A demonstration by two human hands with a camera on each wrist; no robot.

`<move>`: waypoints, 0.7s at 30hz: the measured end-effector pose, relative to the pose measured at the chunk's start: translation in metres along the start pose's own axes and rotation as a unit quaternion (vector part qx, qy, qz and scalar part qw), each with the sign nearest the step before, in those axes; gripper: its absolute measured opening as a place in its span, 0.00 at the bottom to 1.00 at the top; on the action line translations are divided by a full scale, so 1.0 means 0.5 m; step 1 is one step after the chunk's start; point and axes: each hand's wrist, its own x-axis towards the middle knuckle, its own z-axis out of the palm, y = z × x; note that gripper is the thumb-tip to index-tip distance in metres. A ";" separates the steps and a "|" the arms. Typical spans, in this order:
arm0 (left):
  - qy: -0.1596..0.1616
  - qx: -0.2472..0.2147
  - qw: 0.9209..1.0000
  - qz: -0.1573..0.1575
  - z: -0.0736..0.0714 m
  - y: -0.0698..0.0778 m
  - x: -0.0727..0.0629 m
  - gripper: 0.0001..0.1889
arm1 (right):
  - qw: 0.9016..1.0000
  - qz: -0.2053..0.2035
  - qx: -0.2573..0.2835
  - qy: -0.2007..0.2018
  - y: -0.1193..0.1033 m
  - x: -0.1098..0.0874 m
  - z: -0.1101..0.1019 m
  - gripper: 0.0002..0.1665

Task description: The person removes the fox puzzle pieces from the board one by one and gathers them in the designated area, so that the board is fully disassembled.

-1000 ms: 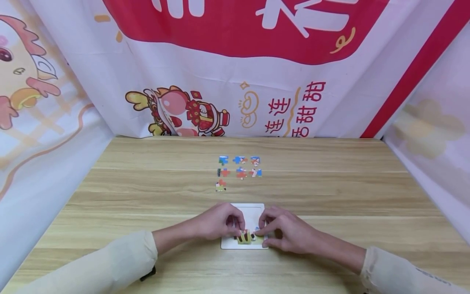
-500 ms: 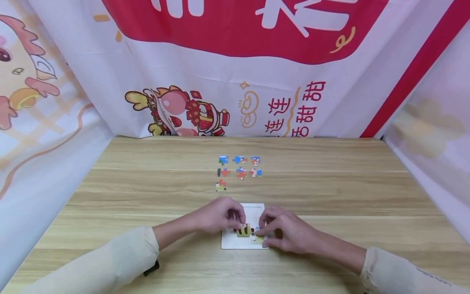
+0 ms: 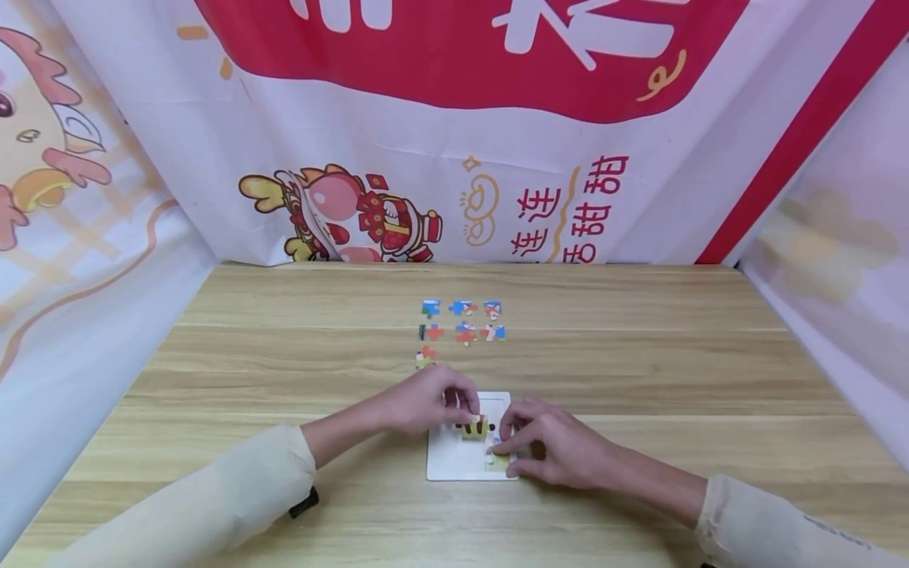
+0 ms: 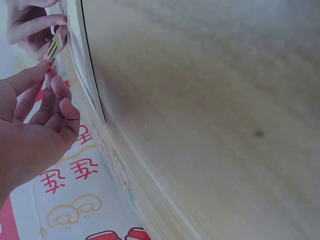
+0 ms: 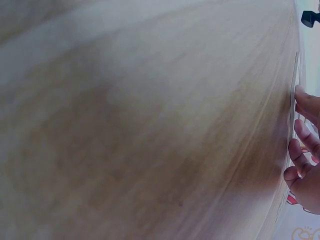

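In the head view, my left hand (image 3: 426, 404) pinches a yellow puzzle piece with dark stripes (image 3: 474, 429) between thumb and fingertips, over a white puzzle tray (image 3: 443, 464). The left wrist view shows this striped piece (image 4: 54, 48) edge-on, tilted, at the fingertips of the left hand (image 4: 37, 115). My right hand (image 3: 557, 448) rests at the tray's right side, fingertips touching a yellow-green and white piece (image 3: 501, 461) in the lower right corner and partly covering it. In the right wrist view, the fingers of the right hand (image 5: 309, 147) lie loosely bent along the tray's edge.
Beyond the tray, several loose puzzle pieces lie in rows on the wooden table (image 3: 639, 347). The nearest piece (image 3: 425, 356) is just behind my left hand. A printed cloth (image 3: 440, 134) hangs along the table's back edge, with more cloth at both sides.
My left hand has lifted the striped piece away from the tray's lower part and carried it toward the far side. The right hand has stayed in place.
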 end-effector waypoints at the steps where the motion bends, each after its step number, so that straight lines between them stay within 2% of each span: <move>1: 0.001 0.000 1.000 0.003 -0.001 0.000 0.001 0.02 | 1.000 0.000 0.001 0.000 0.000 0.000 0.000 0.19; 6: 0.008 -0.005 1.000 0.002 -0.006 -0.003 0.005 0.03 | 1.000 -0.006 0.001 0.001 0.003 0.000 0.001 0.19; 13: 0.033 -0.005 0.999 -0.017 -0.018 -0.006 0.013 0.02 | 1.000 0.004 0.000 -0.004 0.003 -0.001 0.000 0.19; 21: 0.076 0.000 0.997 -0.004 -0.037 -0.027 0.031 0.02 | 1.000 -0.024 0.002 0.008 0.004 0.000 0.001 0.19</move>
